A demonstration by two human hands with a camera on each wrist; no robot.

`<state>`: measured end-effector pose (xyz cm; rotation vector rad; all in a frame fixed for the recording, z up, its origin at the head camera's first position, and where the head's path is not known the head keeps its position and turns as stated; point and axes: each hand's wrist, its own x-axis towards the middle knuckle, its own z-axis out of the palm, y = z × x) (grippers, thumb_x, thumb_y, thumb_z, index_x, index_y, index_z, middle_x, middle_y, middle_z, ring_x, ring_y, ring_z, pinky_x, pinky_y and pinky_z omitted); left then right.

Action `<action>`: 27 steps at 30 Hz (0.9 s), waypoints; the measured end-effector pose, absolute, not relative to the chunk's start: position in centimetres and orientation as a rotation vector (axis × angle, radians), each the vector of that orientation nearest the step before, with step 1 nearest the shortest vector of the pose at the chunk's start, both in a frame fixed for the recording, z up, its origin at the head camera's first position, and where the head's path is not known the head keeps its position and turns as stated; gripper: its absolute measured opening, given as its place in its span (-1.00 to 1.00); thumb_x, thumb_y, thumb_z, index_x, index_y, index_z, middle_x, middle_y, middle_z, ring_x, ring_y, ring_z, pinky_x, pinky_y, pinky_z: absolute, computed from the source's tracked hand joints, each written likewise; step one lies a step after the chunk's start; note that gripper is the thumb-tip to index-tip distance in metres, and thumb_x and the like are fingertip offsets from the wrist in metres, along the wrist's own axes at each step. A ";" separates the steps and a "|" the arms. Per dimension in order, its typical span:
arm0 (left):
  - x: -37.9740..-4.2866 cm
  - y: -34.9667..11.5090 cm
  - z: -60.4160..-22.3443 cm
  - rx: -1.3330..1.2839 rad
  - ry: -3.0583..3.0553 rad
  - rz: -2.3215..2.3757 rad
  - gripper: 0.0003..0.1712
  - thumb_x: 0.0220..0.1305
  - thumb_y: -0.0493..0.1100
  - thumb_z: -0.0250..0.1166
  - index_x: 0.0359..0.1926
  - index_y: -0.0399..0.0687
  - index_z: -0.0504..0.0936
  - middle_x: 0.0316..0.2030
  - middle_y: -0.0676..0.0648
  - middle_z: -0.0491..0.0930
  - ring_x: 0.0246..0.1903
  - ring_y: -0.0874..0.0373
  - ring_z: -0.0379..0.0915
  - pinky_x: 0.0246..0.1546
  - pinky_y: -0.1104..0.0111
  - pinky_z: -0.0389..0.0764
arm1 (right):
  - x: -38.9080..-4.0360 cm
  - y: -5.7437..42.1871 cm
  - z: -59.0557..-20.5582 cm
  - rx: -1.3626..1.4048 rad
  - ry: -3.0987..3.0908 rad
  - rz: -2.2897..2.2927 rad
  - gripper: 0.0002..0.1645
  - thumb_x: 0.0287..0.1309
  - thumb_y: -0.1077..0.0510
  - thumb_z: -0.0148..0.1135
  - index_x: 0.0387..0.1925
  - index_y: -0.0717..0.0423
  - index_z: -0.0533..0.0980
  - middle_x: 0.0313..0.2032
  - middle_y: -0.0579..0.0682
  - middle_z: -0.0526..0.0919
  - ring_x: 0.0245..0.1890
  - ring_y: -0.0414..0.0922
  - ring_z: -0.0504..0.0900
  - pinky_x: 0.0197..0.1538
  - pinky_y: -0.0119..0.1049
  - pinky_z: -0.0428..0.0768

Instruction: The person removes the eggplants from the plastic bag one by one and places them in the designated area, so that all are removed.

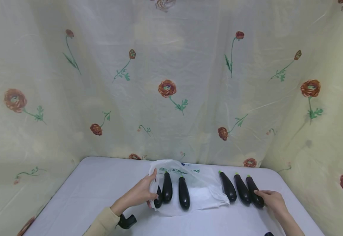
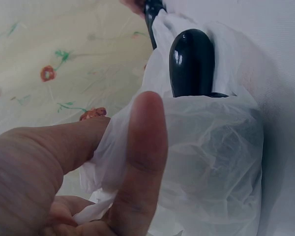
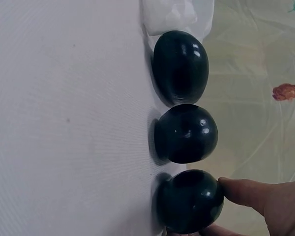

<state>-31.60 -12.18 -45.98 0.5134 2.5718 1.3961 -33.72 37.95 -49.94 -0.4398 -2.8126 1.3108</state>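
Note:
A white translucent plastic bag (image 1: pixel 209 191) lies with its mouth spread on the table. My left hand (image 1: pixel 141 191) holds the bag's left edge, and in the left wrist view the film passes between thumb and fingers. Three dark purple eggplants (image 1: pixel 184 194) show within the bag's opening, the leftmost partly hidden by the hand and film. To the bag's right, three more eggplants with green tips lie side by side. On the rightmost eggplant (image 1: pixel 254 191) is my right hand (image 1: pixel 273 200), thumb and fingers gripping its sides. The middle eggplant (image 3: pixel 187 133) lies beside it, untouched.
A white cloth covers the table (image 1: pixel 97 183). Floral curtains (image 1: pixel 189 131) hang behind it and along both sides. A black device (image 1: pixel 127 222) is at the left wrist, and part of another dark object (image 1: pixel 268 234) shows at the lower right edge.

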 end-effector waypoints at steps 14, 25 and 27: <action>-31.4 -12.1 -45.9 0.517 2.576 1.383 0.13 0.06 -0.41 0.36 0.51 -0.19 -0.15 0.40 -0.41 0.08 -0.71 0.13 0.49 -0.54 0.01 0.70 | -33.7 37.8 -50.2 -0.493 -2.756 1.298 -0.17 0.21 -0.22 0.15 0.10 0.51 0.44 0.13 0.50 0.43 0.06 0.32 0.46 -0.09 -0.09 0.58; -31.5 -12.1 -46.0 0.525 2.574 1.387 0.13 0.05 -0.41 0.36 0.52 -0.18 -0.15 0.41 -0.41 0.07 -0.70 0.13 0.48 -0.53 0.00 0.70 | -33.6 37.8 -50.1 -0.542 -2.774 1.295 -0.05 0.20 -0.28 0.12 0.15 0.56 0.36 0.17 0.53 0.36 0.14 0.40 0.37 0.21 0.22 0.41; -31.5 -12.1 -46.1 0.522 2.572 1.388 0.13 0.05 -0.41 0.36 0.52 -0.17 -0.15 0.41 -0.41 0.06 -0.70 0.12 0.48 -0.53 0.00 0.70 | -33.7 37.9 -50.2 -0.544 -2.771 1.292 -0.06 0.21 -0.27 0.12 0.15 0.58 0.34 0.16 0.53 0.38 0.12 0.39 0.39 0.19 0.21 0.43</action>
